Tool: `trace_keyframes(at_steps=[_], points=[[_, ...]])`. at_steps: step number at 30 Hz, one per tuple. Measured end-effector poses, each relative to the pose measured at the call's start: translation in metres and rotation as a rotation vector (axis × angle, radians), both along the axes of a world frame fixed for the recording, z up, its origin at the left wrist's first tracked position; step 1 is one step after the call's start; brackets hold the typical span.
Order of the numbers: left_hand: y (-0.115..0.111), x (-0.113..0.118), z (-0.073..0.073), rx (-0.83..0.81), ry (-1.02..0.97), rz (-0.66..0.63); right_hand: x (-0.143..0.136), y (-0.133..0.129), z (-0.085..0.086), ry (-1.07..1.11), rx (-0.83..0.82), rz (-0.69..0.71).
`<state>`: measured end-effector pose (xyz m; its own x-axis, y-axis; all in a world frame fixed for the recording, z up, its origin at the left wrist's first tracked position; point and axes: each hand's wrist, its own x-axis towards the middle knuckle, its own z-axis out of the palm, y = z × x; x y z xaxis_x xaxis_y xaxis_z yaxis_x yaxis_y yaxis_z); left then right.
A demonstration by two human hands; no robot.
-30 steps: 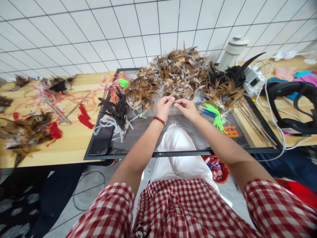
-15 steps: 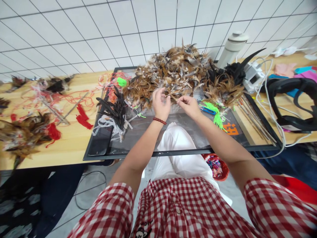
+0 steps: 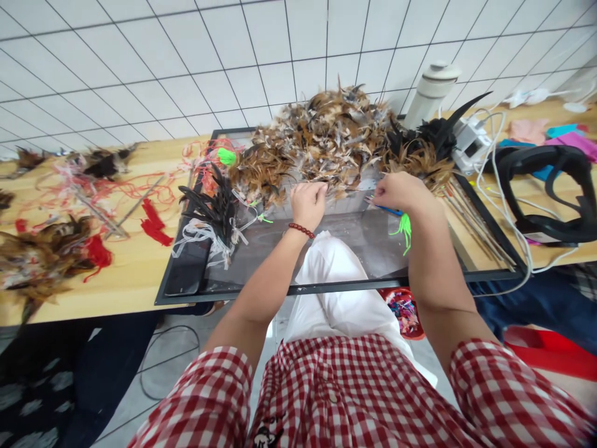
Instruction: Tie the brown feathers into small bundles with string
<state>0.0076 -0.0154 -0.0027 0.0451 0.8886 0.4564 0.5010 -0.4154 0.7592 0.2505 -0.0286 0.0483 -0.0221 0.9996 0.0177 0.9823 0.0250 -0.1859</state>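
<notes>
Tray (image 3: 326, 287): feather pile (image 3: 333, 140) beyond both hands | left hand (image 3: 308, 202): curled at pile edge, contents hidden | right hand (image 3: 400, 191): over scissors (image 3: 389, 209), grip unclear

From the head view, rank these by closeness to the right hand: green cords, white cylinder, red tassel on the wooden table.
1. green cords, just below the right hand.
2. white cylinder, behind, by the wall.
3. red tassel, far left.
</notes>
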Motion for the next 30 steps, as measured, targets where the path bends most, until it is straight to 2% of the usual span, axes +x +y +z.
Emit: trace_keyframes(at_steps=[3,5,8,12,15,20,26,30], points=[[0.001,0.000,0.000,-0.020,-0.090,0.009,0.024,0.008,-0.011,-0.073,-0.119,0.017],[0.001,0.001,0.002,-0.036,-0.156,0.013,0.025,0.012,-0.016,-0.081,-0.162,0.040],[0.000,0.004,0.005,-0.127,-0.277,-0.016,0.011,0.011,-0.013,-0.085,-0.158,0.045],[0.002,0.007,0.006,-0.341,-0.491,-0.096,-0.008,0.004,-0.003,-0.025,-0.013,0.090],[0.004,0.008,0.005,-0.432,-0.586,-0.104,-0.013,0.002,-0.003,-0.005,-0.066,0.101],[0.004,0.008,0.005,-0.477,-0.620,-0.060,-0.016,0.006,-0.011,0.064,-0.102,0.135],[0.003,0.009,0.005,-0.495,-0.615,-0.055,-0.023,0.014,-0.024,0.158,0.007,0.378],[0.005,0.008,0.004,-0.508,-0.620,-0.057,-0.028,0.009,-0.017,0.143,0.056,0.485]])
